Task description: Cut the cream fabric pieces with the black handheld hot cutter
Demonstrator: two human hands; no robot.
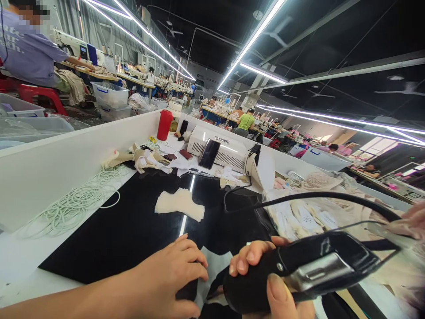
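Coiled white cord (71, 201) at far left on the bench (20, 261). Left hand (172, 277) flat on the black mat (126, 226), fingers together, pressing a dark fabric piece (212, 266) near the front edge. Just right of it, right hand (265, 283) clamped around a black handheld tool (299, 268), long axis running left to right, cable trailing off rightward. Cream fabric scrap (179, 204) well beyond both hands, nearer the left.

The right hand (265, 283) is cut off by the bottom edge, and the black handheld tool (305, 270) hides its palm.
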